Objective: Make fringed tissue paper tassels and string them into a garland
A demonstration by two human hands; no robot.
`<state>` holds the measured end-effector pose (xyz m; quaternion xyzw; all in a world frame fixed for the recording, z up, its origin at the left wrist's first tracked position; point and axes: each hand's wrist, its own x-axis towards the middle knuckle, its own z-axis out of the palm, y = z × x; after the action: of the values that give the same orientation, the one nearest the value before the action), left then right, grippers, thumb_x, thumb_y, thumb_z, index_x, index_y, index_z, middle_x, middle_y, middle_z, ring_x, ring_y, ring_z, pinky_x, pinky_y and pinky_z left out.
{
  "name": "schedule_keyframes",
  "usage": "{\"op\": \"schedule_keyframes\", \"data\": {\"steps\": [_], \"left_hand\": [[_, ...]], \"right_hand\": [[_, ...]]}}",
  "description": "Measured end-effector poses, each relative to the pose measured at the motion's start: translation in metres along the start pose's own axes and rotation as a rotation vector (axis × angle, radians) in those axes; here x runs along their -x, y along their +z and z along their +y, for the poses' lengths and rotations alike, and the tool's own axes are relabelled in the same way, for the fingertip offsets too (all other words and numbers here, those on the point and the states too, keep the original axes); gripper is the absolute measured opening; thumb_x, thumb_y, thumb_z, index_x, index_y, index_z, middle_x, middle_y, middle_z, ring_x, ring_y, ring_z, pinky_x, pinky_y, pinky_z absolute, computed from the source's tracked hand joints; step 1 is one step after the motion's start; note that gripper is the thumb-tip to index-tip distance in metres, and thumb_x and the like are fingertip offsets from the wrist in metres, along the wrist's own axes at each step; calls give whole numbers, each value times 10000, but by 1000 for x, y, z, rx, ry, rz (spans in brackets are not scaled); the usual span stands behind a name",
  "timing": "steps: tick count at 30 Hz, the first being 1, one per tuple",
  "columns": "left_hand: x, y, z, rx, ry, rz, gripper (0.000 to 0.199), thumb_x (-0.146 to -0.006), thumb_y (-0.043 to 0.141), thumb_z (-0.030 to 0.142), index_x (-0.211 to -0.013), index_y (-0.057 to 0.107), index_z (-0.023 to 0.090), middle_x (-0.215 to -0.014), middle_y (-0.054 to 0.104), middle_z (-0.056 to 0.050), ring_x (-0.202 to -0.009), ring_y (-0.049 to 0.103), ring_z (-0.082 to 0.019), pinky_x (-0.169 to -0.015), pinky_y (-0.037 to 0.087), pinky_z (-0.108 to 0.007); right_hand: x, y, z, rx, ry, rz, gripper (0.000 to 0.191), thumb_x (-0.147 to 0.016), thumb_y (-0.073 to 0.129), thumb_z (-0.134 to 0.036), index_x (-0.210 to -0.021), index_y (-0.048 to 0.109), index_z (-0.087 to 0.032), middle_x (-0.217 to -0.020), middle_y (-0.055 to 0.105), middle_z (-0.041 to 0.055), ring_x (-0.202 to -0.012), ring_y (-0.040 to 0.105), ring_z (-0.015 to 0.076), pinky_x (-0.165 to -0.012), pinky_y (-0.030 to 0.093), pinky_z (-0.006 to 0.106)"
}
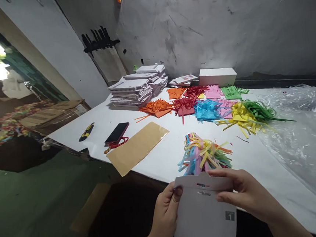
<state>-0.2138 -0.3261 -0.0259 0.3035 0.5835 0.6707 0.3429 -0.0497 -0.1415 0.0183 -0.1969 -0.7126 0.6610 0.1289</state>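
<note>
A white card packet (204,217) with a hang slot near its top and a small grey square marked 1 is held upright at the table's front edge. My left hand (166,213) pinches its upper left edge, thumb on the near face. My right hand (243,192) is at the upper right corner, with the index finger along the top edge and the thumb by the near face. Just beyond the packet's top lies a bunch of multicoloured paper strips (203,151). Its lower end is hidden behind the packet.
Stacked white packets (130,91), coloured strip bundles (207,110) and a white box (217,77) stand toward the wall. Clear plastic (303,139) covers the right side. A brown sheet (138,148), phone (117,133) and yellow-black cutter (86,132) lie left.
</note>
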Motion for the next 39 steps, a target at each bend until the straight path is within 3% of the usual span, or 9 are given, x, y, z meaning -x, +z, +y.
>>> {"op": "schedule_keyframes", "data": {"steps": [3,6,11,14,19,24,28,33,39], "left_hand": [[2,-2,-5,9,50,67,349,-966,571,462,-1115,724,187,-911,718,-59,-790,601,-175,-706,498,-235],[5,-7,-8,-37,101,70,322,-967,578,432,-1139,724,203,-963,735,-72,-832,641,-194,-729,519,-247],[0,-19,1,-77,192,-175,262,-1004,529,327,-1148,738,263,-1096,761,-98,-1010,690,-236,-911,520,-336],[-7,-25,11,-69,275,-351,261,-1004,522,322,-1056,773,270,-1198,736,-116,-1085,683,-269,-937,506,-371],[-12,-26,24,-201,247,-444,423,-971,484,497,-916,762,183,-1166,709,-158,-1003,675,-300,-853,510,-365],[-9,-14,22,-447,263,-297,104,-894,570,195,-892,673,178,-1046,715,-128,-913,664,-235,-718,485,-275],[-11,-5,21,-476,290,-301,177,-878,508,81,-926,640,188,-1071,700,-107,-816,654,-177,-624,458,-233],[-13,0,19,-454,308,-331,227,-914,506,91,-1070,627,202,-1124,689,-93,-1026,648,-216,-869,499,-291],[-15,4,10,-391,224,-238,313,-982,540,273,-1289,539,215,-1238,644,-106,-1079,631,-225,-874,504,-294]], "right_hand": [[2,11,9,-201,21,53,462,-798,784,-346,-1241,709,-234,-1007,755,60,-908,690,228,-782,571,331],[9,19,26,-201,31,116,282,-839,748,-404,-1039,799,-213,-909,768,70,-857,692,223,-751,564,311],[18,22,49,-318,-60,277,116,-787,781,-310,-892,826,-294,-1076,775,81,-1030,704,268,-860,574,355],[20,19,49,-259,-206,188,145,-809,720,-224,-867,825,-306,-1234,718,84,-1108,684,293,-874,582,405],[25,6,37,121,-395,4,338,-908,519,-142,-993,801,-310,-1354,647,67,-1193,643,277,-983,530,441],[30,-10,17,549,-477,-103,424,-894,511,-137,-1262,664,-282,-1445,565,90,-1328,526,288,-1091,443,492],[16,-1,0,816,-561,-81,424,-910,625,-214,-1332,602,-249,-1304,656,121,-1191,611,284,-1000,510,440],[-7,15,-7,1019,-482,-198,502,-882,561,-71,-1378,542,-145,-961,703,92,-799,679,216,-642,542,296],[-13,8,-16,1073,-389,-355,536,-861,656,-109,-1374,503,-127,-1076,668,106,-888,689,240,-695,558,316]]}}
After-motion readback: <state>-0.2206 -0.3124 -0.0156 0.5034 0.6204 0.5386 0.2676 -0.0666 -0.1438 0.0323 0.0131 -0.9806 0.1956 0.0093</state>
